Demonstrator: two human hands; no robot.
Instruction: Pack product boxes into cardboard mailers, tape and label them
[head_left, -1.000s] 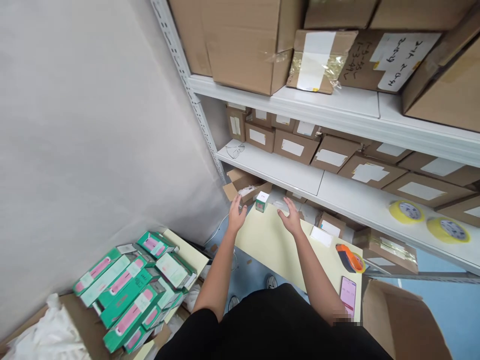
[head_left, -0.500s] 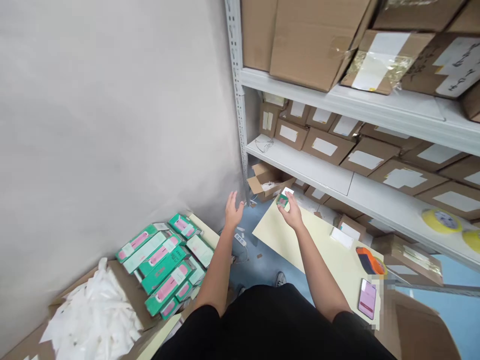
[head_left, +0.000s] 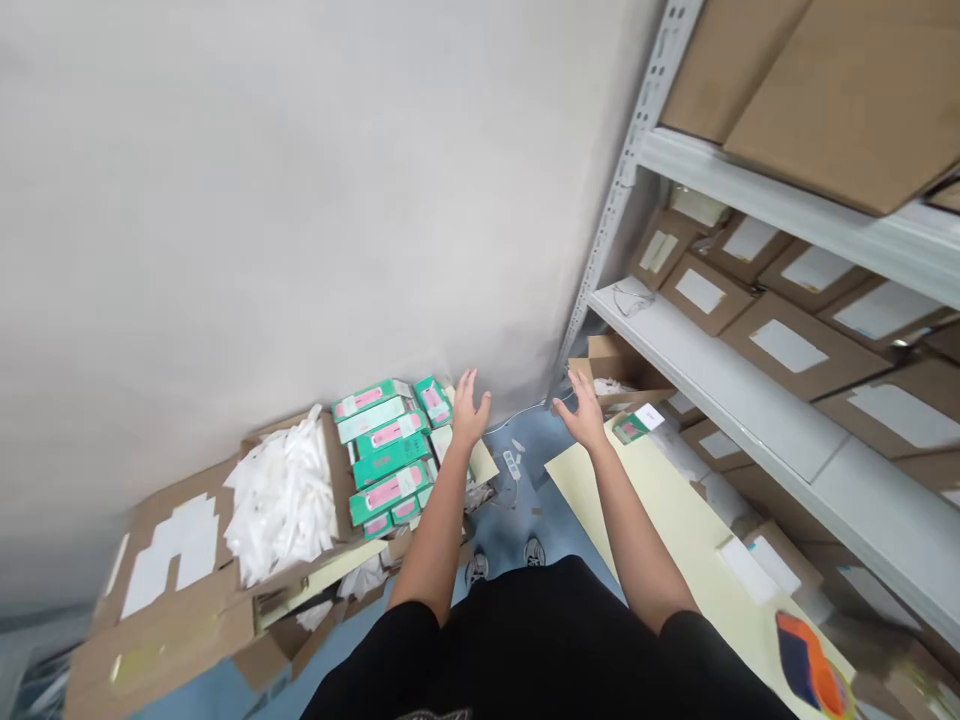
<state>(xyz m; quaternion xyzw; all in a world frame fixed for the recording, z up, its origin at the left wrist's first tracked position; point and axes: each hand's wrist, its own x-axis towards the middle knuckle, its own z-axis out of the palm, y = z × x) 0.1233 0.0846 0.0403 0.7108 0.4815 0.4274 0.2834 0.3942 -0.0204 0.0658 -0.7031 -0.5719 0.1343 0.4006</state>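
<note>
My left hand [head_left: 469,410] is held out over the floor with fingers apart and nothing in it. Just left of it lie several green and pink boxes [head_left: 390,463] on the left table. My right hand [head_left: 582,410] is also empty, its fingers spread, near the far end of the pale yellow table [head_left: 675,510]. A small green and pink box [head_left: 630,428] with a white flap or card [head_left: 649,417] rests on that table, right of my right hand and apart from it.
A carton of white wrapped items [head_left: 281,500] stands at the left. White shelves [head_left: 712,360] with labelled cardboard boxes [head_left: 787,345] line the right. An open carton [head_left: 630,370] sits beneath them. A power strip [head_left: 511,464] lies on the floor. An orange tape dispenser [head_left: 814,670] is at lower right.
My view has swung left, bringing more of the left table into sight. My right hand has moved away from the small green box, and the phone is out of view.
</note>
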